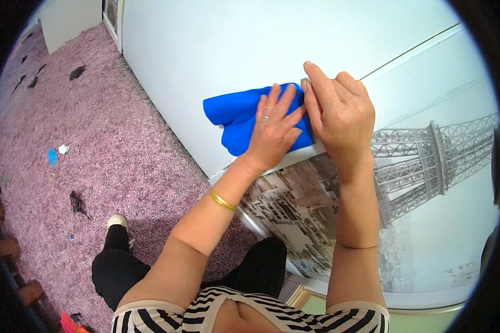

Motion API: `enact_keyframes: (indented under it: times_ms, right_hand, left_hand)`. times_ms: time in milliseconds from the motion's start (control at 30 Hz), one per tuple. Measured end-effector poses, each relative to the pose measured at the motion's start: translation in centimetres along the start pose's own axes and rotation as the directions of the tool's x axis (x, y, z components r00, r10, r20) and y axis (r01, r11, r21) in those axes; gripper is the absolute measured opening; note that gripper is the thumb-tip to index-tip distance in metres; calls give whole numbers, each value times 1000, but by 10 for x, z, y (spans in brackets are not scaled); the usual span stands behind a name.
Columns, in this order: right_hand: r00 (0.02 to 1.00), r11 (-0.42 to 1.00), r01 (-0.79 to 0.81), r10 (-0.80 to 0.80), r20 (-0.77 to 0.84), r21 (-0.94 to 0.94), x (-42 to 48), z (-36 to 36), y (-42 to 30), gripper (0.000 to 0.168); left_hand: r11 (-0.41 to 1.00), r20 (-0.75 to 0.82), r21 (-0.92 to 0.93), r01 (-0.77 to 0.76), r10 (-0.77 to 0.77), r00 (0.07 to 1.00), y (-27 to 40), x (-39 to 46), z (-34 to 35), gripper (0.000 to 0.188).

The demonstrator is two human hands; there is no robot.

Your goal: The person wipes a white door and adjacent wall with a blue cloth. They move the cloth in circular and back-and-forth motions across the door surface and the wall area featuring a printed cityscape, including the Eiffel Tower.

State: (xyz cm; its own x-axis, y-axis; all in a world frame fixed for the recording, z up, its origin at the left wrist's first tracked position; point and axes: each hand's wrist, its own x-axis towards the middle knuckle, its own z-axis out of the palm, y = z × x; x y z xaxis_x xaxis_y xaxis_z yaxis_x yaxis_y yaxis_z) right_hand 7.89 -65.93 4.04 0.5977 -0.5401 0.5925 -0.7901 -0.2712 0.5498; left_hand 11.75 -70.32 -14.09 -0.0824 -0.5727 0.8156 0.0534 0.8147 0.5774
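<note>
My left hand (273, 129), with a ring on one finger and a gold bangle on the wrist, presses flat on a bright blue cloth (237, 112). The cloth lies folded and rumpled against a white door or panel (241, 45), its right part reaching the panel's edge. Beside the cloth, my right hand (339, 104) is raised near that edge, index finger extended and the other fingers bent. Its thumb side is close to the cloth's right border; whether it pinches anything is hidden.
A mural of the Eiffel Tower (433, 162) covers the wall to the right. Purple shaggy carpet (121, 125) lies at left, with dark scraps, a white scrap (63, 149) and a blue piece (52, 156). A white board (71, 21) stands at the upper left.
</note>
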Motion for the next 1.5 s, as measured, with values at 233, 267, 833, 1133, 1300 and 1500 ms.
enact_keyframes:
  times_ms: [233, 267, 833, 1133, 1300, 1500]
  right_hand:
    - [1000, 1000, 8, -7, 30, -27, 1, -2, -2, 24]
    - [999, 1000, 9, -8, 32, -27, 2, -2, -3, 24]
    - [999, 999, -29, 31, -41, 43, 6, -2, -3, 40]
    - [997, 1000, -21, 21, 68, -3, 2, -7, -4, 37]
    - [998, 1000, -26, 26, 56, 1, 4, -6, -6, 37]
    - [999, 999, -21, 20, 25, 31, 1, -4, -4, 38]
  left_hand:
    - [970, -34, 184, 156, -153, 988, -67, -44, -12, 56]
    - [970, -42, 171, 174, -169, 985, -75, -52, -12, 56]
    - [969, -98, 173, -178, 196, 976, -3, 82, -17, 20]
    - [945, -243, 221, 241, -186, 952, -77, 46, -30, 52]
    - [797, -185, 93, 596, -574, 797, -113, -47, -23, 59]
    - [918, -30, 198, 344, -345, 938, -39, -73, 6, 58]
